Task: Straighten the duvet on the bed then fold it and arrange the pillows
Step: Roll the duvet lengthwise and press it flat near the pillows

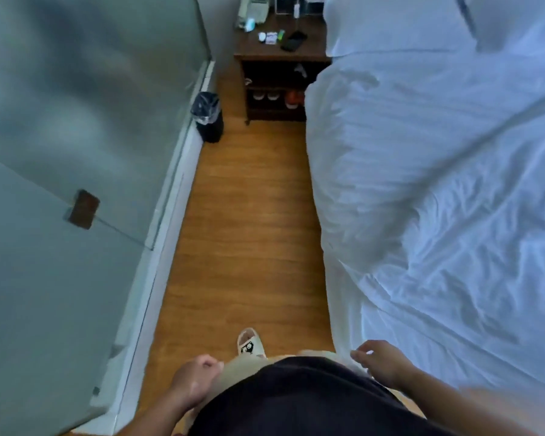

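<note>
Head view, standing in the aisle beside the bed.

- Duvet [438,190]: white, creased, covers the bed on the right; its near side hangs over the edge toward the floor [249,231]. Far side cut off by the frame.
- Pillow [390,23]: at the head of the bed, only partly in view.
- Left hand [195,382]: at the hip, fingers loosely curled, holding nothing.
- Right hand [381,363]: fingers apart and relaxed, just beside the duvet's hanging edge; contact cannot be told, motion blur.
- Nightstand [280,48]: small items on top, too blurred to identify.
- Bin [208,118] near the wall.
- One slipper [250,343] visible; the other foot is hidden.
</note>
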